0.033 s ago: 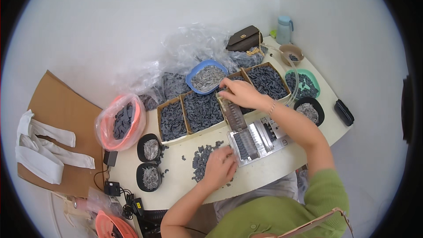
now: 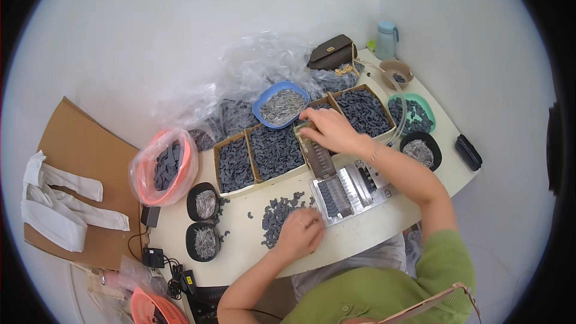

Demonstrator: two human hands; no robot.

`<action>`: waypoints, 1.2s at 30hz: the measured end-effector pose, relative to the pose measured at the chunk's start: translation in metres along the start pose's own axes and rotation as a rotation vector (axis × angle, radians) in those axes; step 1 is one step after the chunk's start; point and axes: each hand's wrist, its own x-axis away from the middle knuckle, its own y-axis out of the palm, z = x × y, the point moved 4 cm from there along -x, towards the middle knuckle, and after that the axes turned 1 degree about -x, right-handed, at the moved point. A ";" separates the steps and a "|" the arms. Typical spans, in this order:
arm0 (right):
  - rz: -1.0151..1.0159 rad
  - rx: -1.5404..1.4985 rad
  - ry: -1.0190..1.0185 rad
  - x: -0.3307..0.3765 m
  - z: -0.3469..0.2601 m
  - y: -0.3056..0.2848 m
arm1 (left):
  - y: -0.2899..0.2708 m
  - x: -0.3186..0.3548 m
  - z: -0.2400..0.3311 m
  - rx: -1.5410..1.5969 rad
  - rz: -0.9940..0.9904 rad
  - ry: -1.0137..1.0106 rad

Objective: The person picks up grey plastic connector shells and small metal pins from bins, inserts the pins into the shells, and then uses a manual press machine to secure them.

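My left hand (image 2: 301,231) is beside the left edge of a silvery metal fixture (image 2: 359,193). Its fingers are curled together, and anything pinched in them is hidden. Under and beyond that hand lies a loose pile of small dark grey plastic pieces (image 2: 275,219). Rows of similar dark pieces (image 2: 329,199) sit in the fixture. A clear ribbed plate (image 2: 320,159) is raised at the fixture's far side. Over its upper end is my right hand (image 2: 333,129), thumb and fingers apart; whether the thumb touches the plate I cannot tell.
Cardboard boxes (image 2: 256,181) of dark pieces line the back, with a blue tray (image 2: 260,111) of metal pins on top. Black bowls (image 2: 193,216) of pins stand left, another black bowl (image 2: 437,155) right. A green tray (image 2: 427,107), a pink basket (image 2: 141,174) and a clear tube (image 2: 403,99) are nearby.
The thumb and fingers of my right hand have spread slightly apart. My left hand's fingers have shifted a little toward the fixture.
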 end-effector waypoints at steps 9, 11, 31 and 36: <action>-0.035 0.374 -0.738 0.176 -0.081 -0.009 | -0.001 0.016 -0.003 -0.083 0.008 0.038; -0.138 0.360 -0.636 0.187 -0.090 -0.010 | -0.004 0.013 -0.009 -0.090 0.033 -0.005; 0.176 0.163 -0.336 0.104 -0.041 -0.027 | 0.001 -0.008 0.004 -0.003 0.151 0.024; 0.104 -0.171 0.063 0.039 0.007 -0.001 | 0.018 -0.029 0.029 -0.308 -0.002 -0.005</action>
